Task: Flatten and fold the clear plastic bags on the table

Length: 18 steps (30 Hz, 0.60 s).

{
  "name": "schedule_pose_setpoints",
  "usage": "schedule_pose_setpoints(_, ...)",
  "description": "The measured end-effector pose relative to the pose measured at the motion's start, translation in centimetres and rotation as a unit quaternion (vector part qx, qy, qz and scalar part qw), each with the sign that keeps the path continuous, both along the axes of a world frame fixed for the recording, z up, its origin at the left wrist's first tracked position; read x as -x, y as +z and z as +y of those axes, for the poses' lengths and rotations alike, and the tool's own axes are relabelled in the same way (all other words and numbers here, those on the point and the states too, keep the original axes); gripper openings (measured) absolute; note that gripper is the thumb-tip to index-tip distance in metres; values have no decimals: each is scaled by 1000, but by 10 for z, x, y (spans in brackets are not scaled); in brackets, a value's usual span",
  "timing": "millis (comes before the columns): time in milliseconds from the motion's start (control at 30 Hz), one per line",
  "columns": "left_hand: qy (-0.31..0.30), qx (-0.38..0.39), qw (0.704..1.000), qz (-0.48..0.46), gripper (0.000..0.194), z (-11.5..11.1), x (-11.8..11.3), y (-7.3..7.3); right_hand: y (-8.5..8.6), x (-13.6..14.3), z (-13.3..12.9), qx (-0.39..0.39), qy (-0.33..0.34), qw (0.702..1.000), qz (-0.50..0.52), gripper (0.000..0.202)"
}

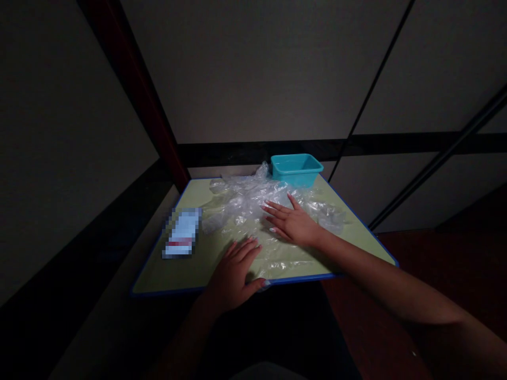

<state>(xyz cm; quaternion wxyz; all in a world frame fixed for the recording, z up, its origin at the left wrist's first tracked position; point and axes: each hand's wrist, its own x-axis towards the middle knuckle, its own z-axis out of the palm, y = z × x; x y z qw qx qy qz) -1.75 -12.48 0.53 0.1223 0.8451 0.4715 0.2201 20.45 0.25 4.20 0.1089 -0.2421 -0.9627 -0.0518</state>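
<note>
Crumpled clear plastic bags [241, 203] lie spread over the middle and back of a small pale-yellow table [166, 274] with a blue rim. My right hand [295, 224] rests on the plastic, fingers spread and pointing left. Close to the front edge, my left hand [235, 272] lies with its fingers stretched forward and its thumb out to the right, beside a flatter part of the plastic. The thumb tip is at the table's rim, by a bit of the plastic. Neither hand grips anything that I can see.
At the back right of the table stands a turquoise plastic bin [297, 171]. A blurred-out, light flat rectangular thing [182, 235] lies on the left side. Panelled walls [257, 79] rise behind and to the left. Reddish floor [415, 295] shows at the right.
</note>
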Motion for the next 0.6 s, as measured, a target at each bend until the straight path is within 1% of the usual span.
schedule_pose_setpoints(67, 3, 11, 998, 58, 75, 6, -4, -3, 4, -2, -29, 8, -82, 996, 40, 47)
schedule_pose_setpoints(100, 5, 13, 997, 78, 79, 7, -6, -4, 4, -1, -46, 23, -114, 992, 50, 51)
schedule_pose_setpoints(133, 10, 11, 996, 93, 81, 9, -7, -6, 1, 2, -63, 47, -129, 989, 55, 56)
schedule_pose_setpoints(233, 16, 6, 991, 129, 82, 10, -9, -11, -12, 14, -110, 143, -131, 980, 46, 71)
schedule_pose_setpoints(300, 10, 9, 988, 153, 84, 10, -8, -12, -24, 23, -129, 187, -129, 973, 46, 71)
schedule_pose_setpoints(367, 6, 12, 986, 168, 90, 10, -6, -12, -32, 27, -139, 208, -157, 964, 54, 71)
schedule_pose_setpoints(433, 5, 11, 985, 171, 96, 11, -5, -13, -37, 25, -143, 214, -194, 955, 62, 71)
schedule_pose_setpoints(500, 6, 12, 986, 166, 105, 12, -4, -14, -39, 17, -144, 211, -233, 947, 64, 71)
schedule_pose_setpoints(600, 6, 12, 987, 158, 117, 13, -4, -16, -42, -2, -147, 192, -301, 932, 58, 68)
